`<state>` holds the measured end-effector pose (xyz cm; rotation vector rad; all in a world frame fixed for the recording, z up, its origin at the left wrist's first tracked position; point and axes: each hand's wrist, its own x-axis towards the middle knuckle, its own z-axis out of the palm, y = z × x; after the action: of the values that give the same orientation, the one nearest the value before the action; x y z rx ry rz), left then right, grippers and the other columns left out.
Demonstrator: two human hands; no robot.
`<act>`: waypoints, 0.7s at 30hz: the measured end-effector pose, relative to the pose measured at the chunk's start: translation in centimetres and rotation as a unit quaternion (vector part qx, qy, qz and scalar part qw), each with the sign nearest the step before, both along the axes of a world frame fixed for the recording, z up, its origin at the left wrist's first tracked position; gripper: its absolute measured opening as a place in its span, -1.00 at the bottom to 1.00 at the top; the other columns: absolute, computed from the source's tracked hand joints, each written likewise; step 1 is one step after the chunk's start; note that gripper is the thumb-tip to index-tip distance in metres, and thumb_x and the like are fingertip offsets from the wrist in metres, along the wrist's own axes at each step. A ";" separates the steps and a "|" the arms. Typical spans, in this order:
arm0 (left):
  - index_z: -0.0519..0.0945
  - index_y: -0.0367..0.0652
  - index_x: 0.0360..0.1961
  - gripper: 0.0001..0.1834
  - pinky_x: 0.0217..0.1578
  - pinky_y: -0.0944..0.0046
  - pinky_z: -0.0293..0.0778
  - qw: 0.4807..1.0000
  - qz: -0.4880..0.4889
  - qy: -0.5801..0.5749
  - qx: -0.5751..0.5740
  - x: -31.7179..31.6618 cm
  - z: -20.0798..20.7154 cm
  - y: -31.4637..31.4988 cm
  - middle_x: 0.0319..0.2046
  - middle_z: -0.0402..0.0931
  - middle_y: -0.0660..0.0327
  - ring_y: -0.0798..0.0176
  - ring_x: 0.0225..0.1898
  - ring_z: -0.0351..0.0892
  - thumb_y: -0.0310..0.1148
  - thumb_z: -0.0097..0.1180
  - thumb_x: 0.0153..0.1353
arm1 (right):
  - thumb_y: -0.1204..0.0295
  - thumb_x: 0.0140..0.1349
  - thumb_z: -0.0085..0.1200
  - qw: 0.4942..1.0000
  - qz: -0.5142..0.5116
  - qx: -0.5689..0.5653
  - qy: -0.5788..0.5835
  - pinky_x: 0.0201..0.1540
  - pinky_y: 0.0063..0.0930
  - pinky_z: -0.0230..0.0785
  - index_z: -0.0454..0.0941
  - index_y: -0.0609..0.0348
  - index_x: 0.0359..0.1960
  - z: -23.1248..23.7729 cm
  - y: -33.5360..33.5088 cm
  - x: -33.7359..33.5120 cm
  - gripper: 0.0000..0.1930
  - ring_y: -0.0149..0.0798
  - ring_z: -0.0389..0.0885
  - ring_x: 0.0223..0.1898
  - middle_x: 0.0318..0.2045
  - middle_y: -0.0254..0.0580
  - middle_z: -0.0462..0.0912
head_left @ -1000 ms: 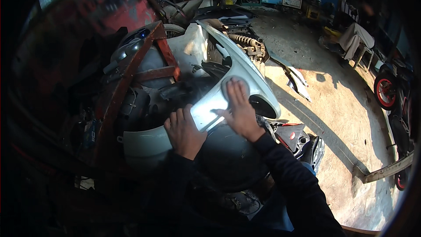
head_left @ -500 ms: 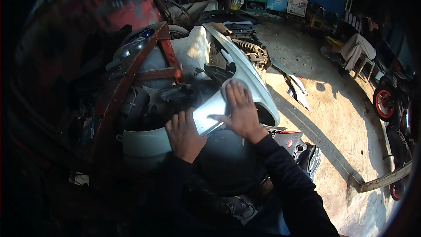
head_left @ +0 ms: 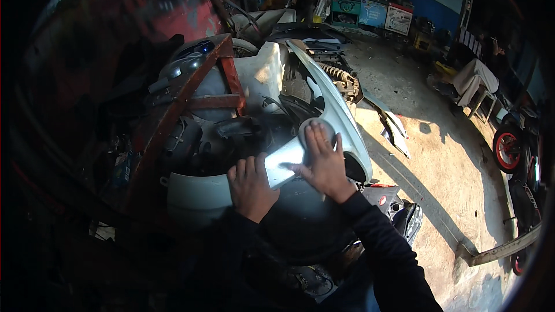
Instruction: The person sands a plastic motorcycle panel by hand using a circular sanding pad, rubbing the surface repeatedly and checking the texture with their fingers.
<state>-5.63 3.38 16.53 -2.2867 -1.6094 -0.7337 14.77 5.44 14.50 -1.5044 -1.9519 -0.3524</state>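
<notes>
A pale, curved body panel (head_left: 196, 190) lies across the middle of the view, its narrow waist running up and to the right into a broader, forked end with a dark opening near its lower corner. The left hand (head_left: 252, 189) grips that narrow part, its fingers bent over the upper edge. The right hand (head_left: 326, 167) is open and laid flat, fingers extended, on a round grey patch (head_left: 303, 134) near the wide end; it looks like a thin pad, though the fingers cover too much of it to be sure. Below the panel, between the two forearms, sits a rounded black form (head_left: 303, 214). A reddish-brown frame (head_left: 214, 102) stands to the left, and a coil spring (head_left: 335, 72) shows beyond the panel's far end. On the sunlit concrete floor (head_left: 442, 164) to the right lie slim loose pieces of bodywork (head_left: 396, 133); farther right are a wheel with a red rim (head_left: 507, 149) and a pale cloth (head_left: 477, 81) draped over a stool. Boxes (head_left: 373, 13) stand against the back wall.
</notes>
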 end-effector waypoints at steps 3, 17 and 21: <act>0.45 -0.12 0.13 -0.09 0.14 0.06 0.22 1.000 -0.003 -0.011 -0.017 -0.3 0.9 -0.3 -0.10 0.46 0.16 0.07 0.02 0.42 -0.21 0.58 -0.36 | -0.42 0.21 -0.15 0.999 0.007 -0.039 -0.001 0.45 0.32 -0.23 0.23 0.31 0.40 1.5 0.0 0.5 0.03 -0.01 0.14 0.50 0.46 0.07 0.20; 0.43 -0.11 0.15 -0.10 0.10 0.05 0.21 1.000 -0.005 -0.019 -0.011 0.0 0.5 0.2 -0.10 0.46 0.16 0.08 0.02 0.42 -0.26 0.55 -0.34 | -0.50 0.13 -0.17 0.996 -0.001 -0.083 -0.033 0.43 0.44 -0.47 0.13 0.33 0.45 0.2 -0.7 -0.5 0.15 0.15 -0.08 0.54 0.50 0.08 0.11; 0.45 -0.13 0.13 -0.11 0.10 0.06 0.22 1.000 -0.011 -0.021 -0.017 0.1 1.0 0.4 -0.12 0.47 0.16 0.07 0.00 0.43 -0.26 0.54 -0.35 | -0.45 0.17 -0.15 0.995 -0.066 -0.057 0.050 0.45 0.33 -0.28 0.11 0.43 0.43 1.6 1.7 -0.1 0.13 0.16 -0.05 0.54 0.47 0.20 0.13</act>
<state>-5.53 3.81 17.51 -2.3313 -1.6280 -0.7703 14.66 7.17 16.14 -1.6964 -1.8265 -0.2208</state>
